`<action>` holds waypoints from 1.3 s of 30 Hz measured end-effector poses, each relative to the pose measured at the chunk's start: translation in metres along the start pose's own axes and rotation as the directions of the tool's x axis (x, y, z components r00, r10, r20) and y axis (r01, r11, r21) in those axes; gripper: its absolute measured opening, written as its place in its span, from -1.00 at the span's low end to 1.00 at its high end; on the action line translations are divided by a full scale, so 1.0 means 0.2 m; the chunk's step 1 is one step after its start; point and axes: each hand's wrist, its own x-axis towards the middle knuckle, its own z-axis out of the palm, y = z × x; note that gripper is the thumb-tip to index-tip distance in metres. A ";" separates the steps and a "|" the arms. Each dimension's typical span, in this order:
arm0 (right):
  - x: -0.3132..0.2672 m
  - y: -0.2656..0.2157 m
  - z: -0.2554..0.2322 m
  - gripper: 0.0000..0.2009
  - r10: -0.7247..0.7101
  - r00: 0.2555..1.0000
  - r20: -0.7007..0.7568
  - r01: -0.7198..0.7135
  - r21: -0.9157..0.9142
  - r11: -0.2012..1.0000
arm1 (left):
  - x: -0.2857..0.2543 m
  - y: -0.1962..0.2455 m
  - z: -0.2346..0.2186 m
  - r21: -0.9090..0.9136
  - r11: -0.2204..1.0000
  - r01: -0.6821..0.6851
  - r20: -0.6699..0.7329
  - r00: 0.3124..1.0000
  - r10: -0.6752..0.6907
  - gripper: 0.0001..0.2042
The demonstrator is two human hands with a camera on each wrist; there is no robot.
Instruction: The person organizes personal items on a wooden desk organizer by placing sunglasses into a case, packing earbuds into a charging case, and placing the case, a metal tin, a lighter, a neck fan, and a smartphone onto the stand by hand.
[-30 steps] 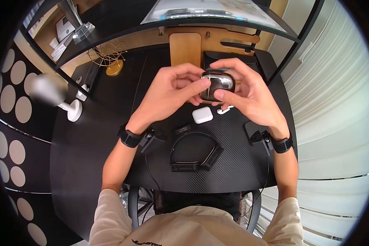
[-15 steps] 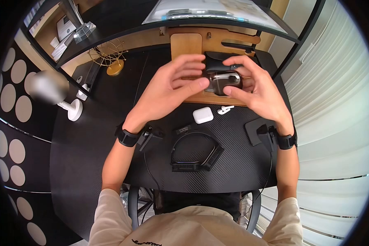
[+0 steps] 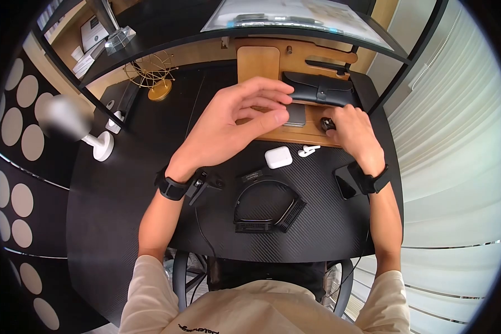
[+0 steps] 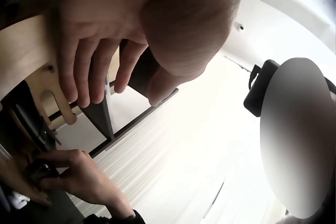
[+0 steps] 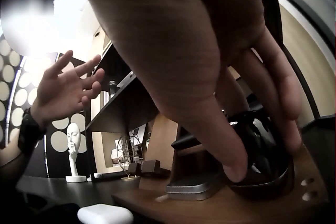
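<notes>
My right hand [image 3: 357, 132] holds a glossy black rounded case [image 5: 265, 155] low over the right end of a wooden desk organizer [image 3: 312, 132]. The thumb lies along one side of the case and the fingers along the other; from above, the hand covers most of it. My left hand [image 3: 225, 125] hovers over the desk, fingers extended and nothing in them. Beyond its fingertips, a flat grey metallic box [image 3: 296, 116] sits on the organizer. Behind that lies a black leather pouch [image 3: 317, 88] with a strap.
A white earbud case [image 3: 278, 157] and loose white earbuds [image 3: 308, 151] lie before the organizer. Nearer are a black curved band [image 3: 270, 186] and a phone [image 3: 347, 183]. A white sculpture [image 3: 103, 148] and gold wire ornament [image 3: 160, 90] stand left. A shelf [image 3: 167, 50] overhangs the back.
Both hands held the black case in the air earlier. The left hand let go and stayed raised; the right hand carried the case right and down to the wooden organizer.
</notes>
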 end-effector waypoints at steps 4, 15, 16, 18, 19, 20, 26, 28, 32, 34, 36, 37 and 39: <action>0.00 0.00 0.00 -0.61 -0.008 1.000 0.018 0.007 0.058 0.998 | 0.01 -0.02 -0.01 -0.034 0.999 0.009 0.011 1.000 -0.009 -0.65; 0.02 0.03 0.04 -0.66 -0.007 0.998 -0.058 0.012 0.087 0.996 | 0.00 -0.02 0.00 -0.008 1.000 0.005 0.037 0.999 -0.005 -0.67; 0.02 0.03 0.04 -0.67 -0.051 0.995 -0.086 0.063 0.140 0.988 | 0.00 -0.03 0.00 -0.009 1.000 0.008 0.038 0.999 -0.008 -0.67; 0.03 0.04 0.05 -0.64 -0.039 0.997 -0.068 0.050 0.170 0.984 | 0.00 -0.03 0.00 -0.031 0.999 0.025 0.047 0.999 -0.024 -0.68; 0.03 0.03 0.04 -0.61 -0.026 0.998 -0.058 0.037 0.199 0.979 | 0.00 -0.03 0.00 -0.034 0.999 0.032 0.044 0.999 -0.030 -0.68; 0.03 0.03 0.04 -0.61 -0.030 0.998 -0.054 0.040 0.199 0.979 | 0.00 -0.03 0.01 -0.023 0.999 0.023 0.048 0.999 -0.022 -0.68; 0.02 0.04 0.01 -0.63 0.049 0.996 0.068 -0.065 0.262 0.963 | 0.00 -0.01 0.01 0.003 0.999 0.036 0.066 0.997 -0.036 -0.68; 0.01 0.06 0.03 -0.63 -0.026 1.000 0.011 0.022 0.283 0.959 | 0.01 -0.02 0.01 0.002 0.999 0.043 0.070 0.997 -0.043 -0.68; 0.01 0.03 -0.01 -0.57 0.065 0.992 0.112 -0.088 0.214 0.973 | 0.00 -0.01 0.02 -0.002 0.998 0.067 0.069 0.995 -0.067 -0.68; 0.01 0.03 -0.02 -0.55 0.043 0.990 0.136 -0.070 0.203 0.977 | 0.00 0.00 0.02 0.011 0.998 0.063 0.073 0.995 -0.064 -0.68; 0.00 0.05 0.02 -0.58 0.007 0.996 0.092 -0.025 0.188 0.982 | 0.00 0.00 0.02 0.028 0.997 0.078 0.086 0.993 -0.080 -0.69; -0.01 0.05 0.02 -0.61 -0.028 0.998 0.051 0.019 0.170 0.985 | 0.00 0.00 0.02 0.030 0.997 0.073 0.091 0.993 -0.075 -0.69; 0.00 0.05 0.02 -0.61 0.000 0.999 0.046 -0.007 0.144 0.990 | 0.00 -0.01 0.02 0.028 0.998 0.060 0.088 0.994 -0.063 -0.69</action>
